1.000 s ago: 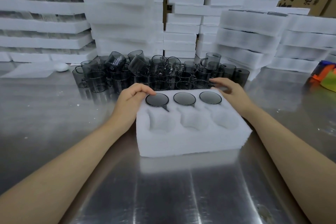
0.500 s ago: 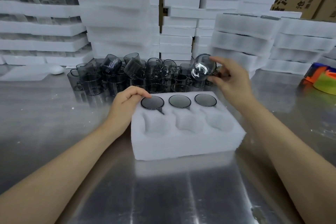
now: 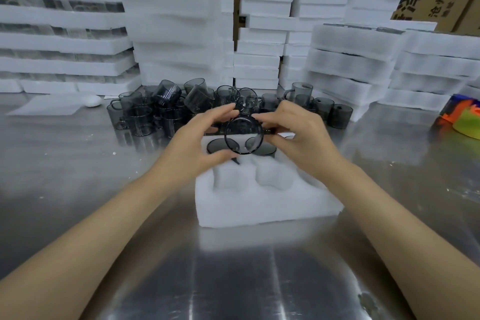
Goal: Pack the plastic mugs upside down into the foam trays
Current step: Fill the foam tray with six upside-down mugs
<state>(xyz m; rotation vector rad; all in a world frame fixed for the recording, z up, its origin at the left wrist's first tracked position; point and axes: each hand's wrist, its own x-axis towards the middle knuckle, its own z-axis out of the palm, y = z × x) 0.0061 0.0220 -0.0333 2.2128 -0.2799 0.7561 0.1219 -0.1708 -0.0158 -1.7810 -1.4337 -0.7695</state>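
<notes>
Holding one smoky plastic mug point(image 3: 243, 135) between them, the left hand point(image 3: 197, 143) and right hand point(image 3: 298, 138) keep it in the air just above the far half of the foam tray point(image 3: 259, 205), one round end turned toward the camera; whether that end is the mouth or the base is hard to tell through the tinted plastic. The left fingers point(image 3: 223, 112) curl round its left side with the thumb below, and the right fingers point(image 3: 270, 118) pinch its right edge. In the tray's far row, seated mugs point(image 3: 217, 147) show as dark discs, bases up, though the hands hide part of that row, so the count is uncertain. The near pockets point(image 3: 227, 176) that can be seen are empty. Packing of this tray looks roughly half done: the mug in hand has yet to be set mouth-down into a near pocket, then the rest follow. A large cluster of loose mugs point(image 3: 155, 112) waits on the worktop point(image 3: 104, 176) beyond the tray, so plenty remains overall.
</notes>
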